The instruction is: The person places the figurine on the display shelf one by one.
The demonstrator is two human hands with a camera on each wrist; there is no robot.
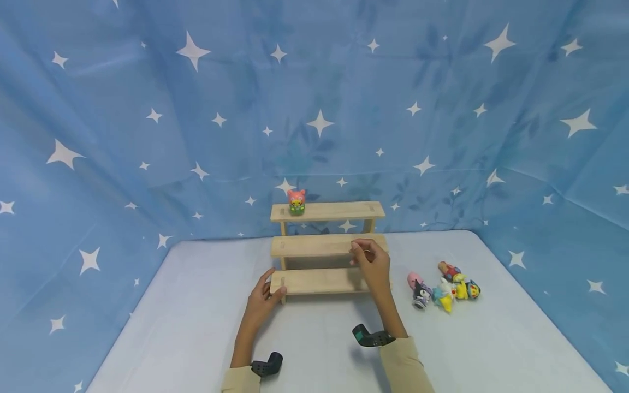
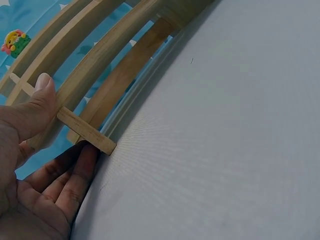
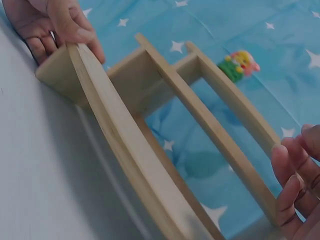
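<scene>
A three-tier wooden display shelf (image 1: 319, 281) stands on the white table. My left hand (image 1: 262, 300) grips the left end of its lowest tier, thumb on top and fingers beneath and beside the end; in the left wrist view those fingers (image 2: 75, 185) reach around the side support. Over the right part of the middle tier hovers my right hand (image 1: 374, 265), its fingers loosely bent with nothing visible between them. A pink-and-green figurine (image 1: 296, 202) with a yellow face sits upright on the left of the top tier; it also shows in the right wrist view (image 3: 239, 66).
Several small figurines lie in a group on the table right of the shelf, among them a black-and-white one (image 1: 421, 295), a yellow one (image 1: 461, 289) and a red-and-blue one (image 1: 449, 270). A blue star-patterned curtain (image 1: 319, 82) hangs close behind the shelf.
</scene>
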